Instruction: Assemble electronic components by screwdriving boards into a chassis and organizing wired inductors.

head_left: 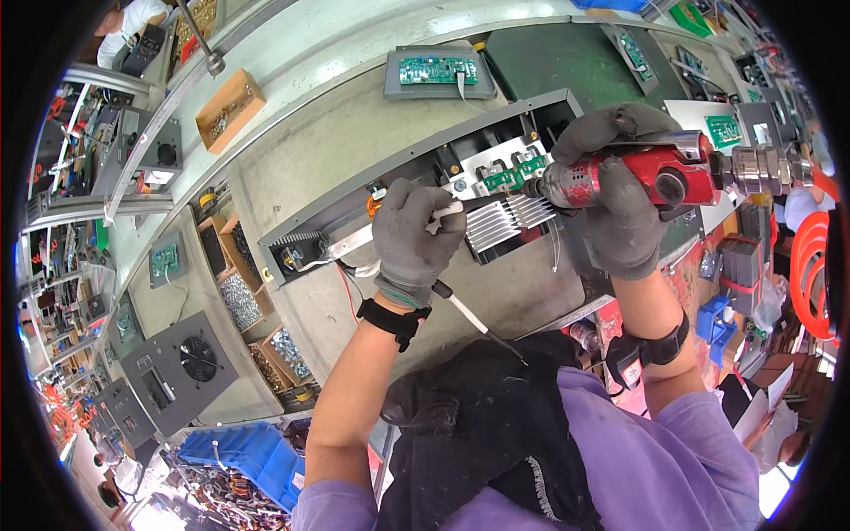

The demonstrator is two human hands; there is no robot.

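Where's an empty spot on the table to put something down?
The bare grey table between the small cardboard box and the open metal case is free. Crowded: inside the case, where both gloved hands work, and the screw boxes at left.

Grey worktop and what rests on it

The pale grey worktop (354, 133) carries a long dark metal chassis (354, 208) with finned heatsinks — lying slantwise across the middle. Beyond it sits a grey tray (440, 86) bearing a green circuit board (437, 70), and a small cardboard box (230, 111) of screws — well apart, at the far left.
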